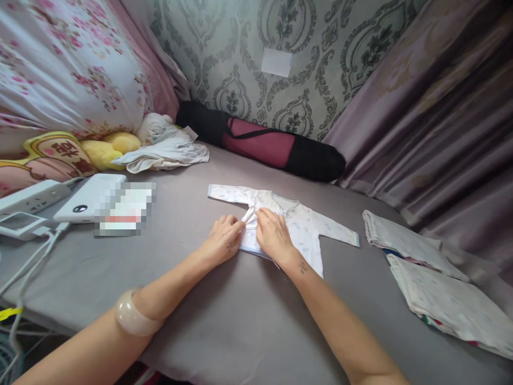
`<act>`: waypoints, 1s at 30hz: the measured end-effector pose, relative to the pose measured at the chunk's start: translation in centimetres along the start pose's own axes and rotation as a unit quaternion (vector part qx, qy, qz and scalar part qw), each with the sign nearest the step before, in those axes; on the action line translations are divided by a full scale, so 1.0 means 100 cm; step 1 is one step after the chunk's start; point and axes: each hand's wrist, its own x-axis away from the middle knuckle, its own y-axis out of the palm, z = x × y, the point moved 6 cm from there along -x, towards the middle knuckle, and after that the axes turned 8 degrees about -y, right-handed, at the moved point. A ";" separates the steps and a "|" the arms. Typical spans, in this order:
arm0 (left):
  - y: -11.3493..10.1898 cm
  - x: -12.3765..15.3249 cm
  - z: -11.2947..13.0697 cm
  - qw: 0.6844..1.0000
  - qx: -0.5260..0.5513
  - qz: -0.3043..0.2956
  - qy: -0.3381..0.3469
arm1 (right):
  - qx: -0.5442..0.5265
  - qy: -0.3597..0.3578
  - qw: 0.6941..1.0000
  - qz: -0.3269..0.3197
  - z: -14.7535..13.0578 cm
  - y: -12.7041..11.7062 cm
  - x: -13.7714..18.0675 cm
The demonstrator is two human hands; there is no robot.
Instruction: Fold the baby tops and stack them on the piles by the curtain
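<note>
A small white baby shirt [306,230] with pale blue trim lies spread on the grey sheet, its sleeves stretched out to both sides. My left hand [226,238] is at the shirt's left side edge, fingers pinched on the fabric there. Just to its right, my right hand [274,232] rests over the shirt's front, with its fingers closed on a fold of cloth near the chest. The fingertips of both hands are close together. A thin tie or thread hangs by my right wrist. Part of the shirt's front and lower hem is hidden under my hands.
Folded white clothes [449,299] lie in stacks at the right. On the left are a power bank [90,198], a power strip [36,195] and cables. Crumpled white cloth [168,149] and a black-and-maroon long bag [260,141] lie along the back wall.
</note>
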 end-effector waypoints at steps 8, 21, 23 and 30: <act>-0.018 -0.048 -0.067 0.984 0.032 0.056 -0.168 | -0.078 0.032 0.991 -0.107 0.035 0.020 -0.014; -0.032 -0.119 -0.123 0.931 -0.027 0.097 -0.350 | -0.099 0.067 0.993 -0.026 0.071 0.035 -0.063; -0.029 -0.124 -0.122 0.943 -0.016 0.089 -0.320 | -0.102 0.023 0.994 -0.025 0.065 0.047 -0.076; -0.041 -0.123 -0.123 0.946 0.024 0.113 -0.302 | -0.140 0.058 0.985 -0.077 0.057 0.078 -0.088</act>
